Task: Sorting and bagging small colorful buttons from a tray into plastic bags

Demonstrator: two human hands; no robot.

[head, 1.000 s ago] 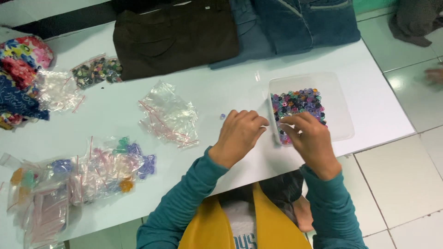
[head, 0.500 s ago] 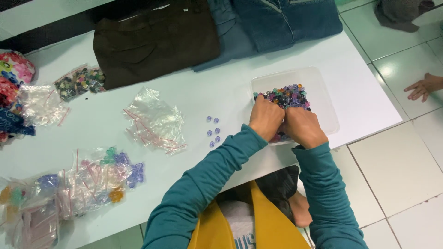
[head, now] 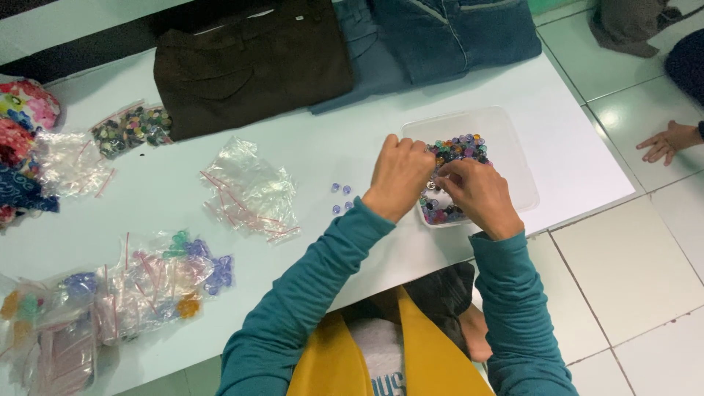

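So it's a pale white counter [head: 330, 169] in a room with a light tiled floor [head: 631, 271], and going from the left edge there's a heap of colourful fabric bits [head: 22, 125], a crumpled clear bag [head: 62, 165], a little bag of dark buttons [head: 132, 130], then down near the front edge a pile of zip bags with coloured beads [head: 132, 282]. Dark brown trousers [head: 253, 62] and blue jeans [head: 447, 33] lie folded along the far side. Mid-counter sits a loose pile of empty clear bags [head: 249, 194], and just right of it a few purple beads [head: 341, 198] lie loose on the surface. The left hand [head: 400, 176] and right hand [head: 477, 194] are both curled in, fingertips meeting over the clear plastic tray [head: 513, 147] full of mixed beads [head: 458, 150]; they seem to pinch something tiny between them, can't tell what. Compared with half a second ago the hands have pulled slightly toward the tray's near-left corner, and the loose purple beads look unchanged. The tray sits close to the counter's right end, with a strip of bare surface beyond it before the drop to the floor. Off on the far right another person's hand [head: 667, 143] rests flat on the tiles, well apart. Most open room is between the bag pile and the tray.
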